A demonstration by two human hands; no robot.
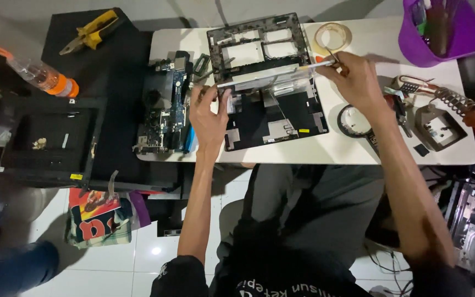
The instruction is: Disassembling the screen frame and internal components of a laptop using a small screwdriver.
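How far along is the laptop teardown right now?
Done, by the look of it: the circuit board lies out of the case on the white table, and a bare frame sits behind. In hand: the left hand and right hand hold a long pale panel by its ends over the black base shell. Left: that shell still sits there; what remains inside is unclear.

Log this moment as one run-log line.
left hand: grips left end of laptop panel | right hand: holds right end | under: laptop base | left: circuit board | surface: white table
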